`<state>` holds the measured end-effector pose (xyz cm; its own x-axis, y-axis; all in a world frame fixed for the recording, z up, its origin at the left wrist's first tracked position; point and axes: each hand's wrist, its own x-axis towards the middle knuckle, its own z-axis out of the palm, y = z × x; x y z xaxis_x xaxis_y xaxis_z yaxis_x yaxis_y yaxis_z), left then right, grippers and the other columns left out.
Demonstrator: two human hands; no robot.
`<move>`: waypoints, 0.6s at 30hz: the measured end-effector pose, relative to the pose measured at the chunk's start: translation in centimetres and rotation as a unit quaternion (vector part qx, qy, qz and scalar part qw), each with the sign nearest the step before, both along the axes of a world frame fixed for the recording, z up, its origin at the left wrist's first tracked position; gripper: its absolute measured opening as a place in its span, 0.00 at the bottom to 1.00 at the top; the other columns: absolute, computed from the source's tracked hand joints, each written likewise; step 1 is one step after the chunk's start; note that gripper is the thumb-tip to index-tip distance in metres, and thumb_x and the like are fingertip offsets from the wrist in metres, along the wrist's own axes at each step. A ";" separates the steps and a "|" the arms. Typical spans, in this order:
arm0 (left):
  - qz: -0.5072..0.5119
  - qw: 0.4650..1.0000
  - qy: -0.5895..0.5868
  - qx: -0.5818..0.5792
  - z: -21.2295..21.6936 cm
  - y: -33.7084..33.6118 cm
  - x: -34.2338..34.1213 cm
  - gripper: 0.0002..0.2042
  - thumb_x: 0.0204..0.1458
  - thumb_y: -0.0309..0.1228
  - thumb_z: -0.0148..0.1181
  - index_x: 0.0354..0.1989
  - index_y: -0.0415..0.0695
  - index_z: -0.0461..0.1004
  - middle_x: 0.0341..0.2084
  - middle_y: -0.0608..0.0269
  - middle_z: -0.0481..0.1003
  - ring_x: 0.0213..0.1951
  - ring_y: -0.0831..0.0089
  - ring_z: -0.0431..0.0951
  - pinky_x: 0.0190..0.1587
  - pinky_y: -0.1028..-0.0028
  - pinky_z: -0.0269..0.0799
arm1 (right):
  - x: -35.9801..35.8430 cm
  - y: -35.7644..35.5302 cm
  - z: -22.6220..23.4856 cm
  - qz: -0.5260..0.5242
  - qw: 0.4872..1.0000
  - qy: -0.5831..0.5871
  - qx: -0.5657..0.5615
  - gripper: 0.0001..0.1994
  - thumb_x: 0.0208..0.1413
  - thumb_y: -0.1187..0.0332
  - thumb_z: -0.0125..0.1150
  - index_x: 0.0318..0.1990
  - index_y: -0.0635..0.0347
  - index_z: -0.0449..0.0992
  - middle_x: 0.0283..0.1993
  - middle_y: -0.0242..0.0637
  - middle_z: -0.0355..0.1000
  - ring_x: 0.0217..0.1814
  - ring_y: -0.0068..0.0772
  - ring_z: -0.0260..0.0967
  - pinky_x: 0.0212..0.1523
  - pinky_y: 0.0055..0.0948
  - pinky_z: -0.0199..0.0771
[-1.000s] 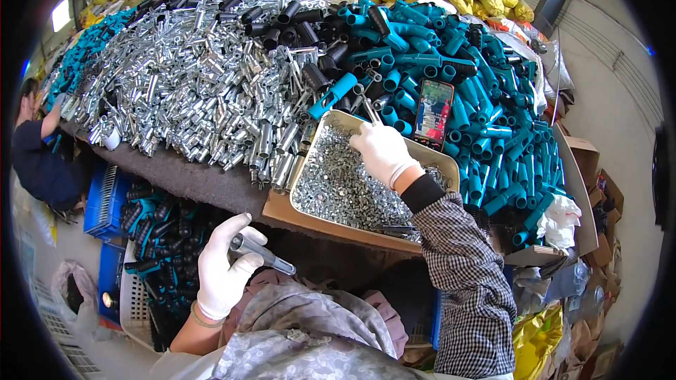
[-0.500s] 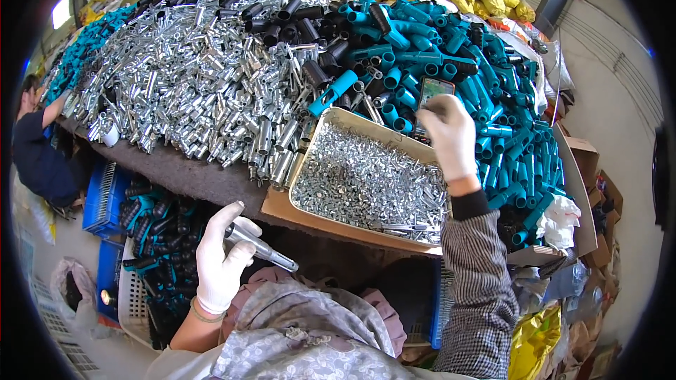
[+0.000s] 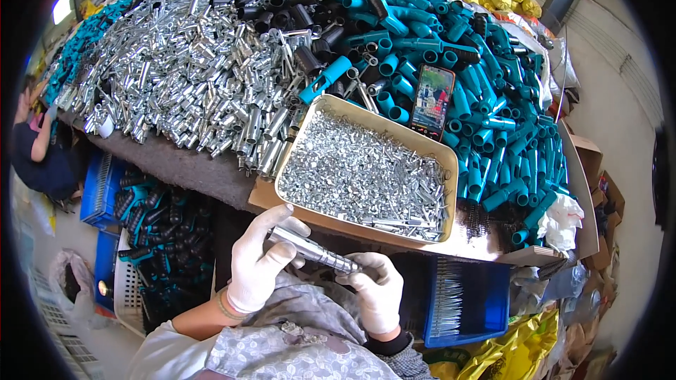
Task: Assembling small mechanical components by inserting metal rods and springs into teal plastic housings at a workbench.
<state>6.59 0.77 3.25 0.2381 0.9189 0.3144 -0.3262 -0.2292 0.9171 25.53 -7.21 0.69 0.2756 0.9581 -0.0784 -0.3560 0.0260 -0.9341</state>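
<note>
My left hand (image 3: 260,260), in a white glove, is wrapped round a shiny metal tube (image 3: 306,248) above my lap. The tube slants down to the right, and its narrower end shows dark ring-like lines. At that end my right hand (image 3: 377,292), also gloved in white, has its thumb and fingers closed in a pinch. Whether a small part sits between those fingertips is hidden. Just beyond my hands, a cream tray (image 3: 362,224) holds a heap of small metal parts (image 3: 359,172). A phone (image 3: 432,102) with a lit screen leans behind the tray's far right edge.
Metal tubes (image 3: 190,70) pile up at left, with black sleeves (image 3: 296,17) and teal tubes (image 3: 493,98) towards the right. Under the table stand a blue crate (image 3: 468,341) with thin metal rods and a crate of black-and-teal grips (image 3: 158,232). Another person (image 3: 46,158) works at far left.
My right hand has come down from beside the phone to the tube's right end. My left hand has moved right with the tube. The phone is now uncovered.
</note>
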 end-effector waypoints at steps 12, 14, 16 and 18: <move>-0.211 0.791 0.472 0.328 -0.5 0.8 0.3 0.20 0.52 0.49 0.65 0.50 0.53 0.81 0.21 0.64 0.75 0.21 0.64 0.79 0.23 0.69 0.73 | 2.3 -3.2 -2.4 0.097 0.987 0.053 -0.115 0.12 0.55 0.81 0.64 0.46 0.73 0.75 0.41 0.44 0.78 0.39 0.32 0.78 0.43 0.30 0.82; -0.244 0.792 0.459 0.320 -1.6 0.9 0.1 0.19 0.53 0.50 0.65 0.47 0.53 0.82 0.20 0.64 0.76 0.22 0.64 0.80 0.24 0.69 0.74 | 3.6 -3.2 -2.8 0.180 0.973 0.006 -0.142 0.11 0.56 0.81 0.64 0.46 0.73 0.75 0.40 0.43 0.78 0.39 0.32 0.79 0.42 0.29 0.83; -0.261 0.809 0.440 0.290 -2.2 0.5 0.1 0.17 0.53 0.49 0.64 0.44 0.52 0.83 0.22 0.63 0.79 0.24 0.63 0.81 0.26 0.69 0.76 | 4.7 -3.5 -3.0 0.236 0.957 0.003 -0.169 0.11 0.57 0.81 0.64 0.47 0.73 0.75 0.41 0.44 0.78 0.41 0.33 0.80 0.42 0.29 0.83; -0.267 0.823 0.433 0.254 -2.3 0.6 0.3 0.15 0.53 0.47 0.66 0.41 0.51 0.84 0.26 0.61 0.81 0.26 0.63 0.82 0.28 0.70 0.77 | 5.7 -3.1 -2.4 0.259 0.951 -0.008 -0.169 0.13 0.59 0.77 0.63 0.50 0.74 0.74 0.43 0.46 0.78 0.43 0.35 0.80 0.43 0.30 0.83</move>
<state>6.93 1.34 0.93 0.9017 0.4134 0.1265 0.2202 -0.6909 0.6886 31.19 -10.31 -1.74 -0.2233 0.8863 -0.4058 -0.2252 -0.4520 -0.8631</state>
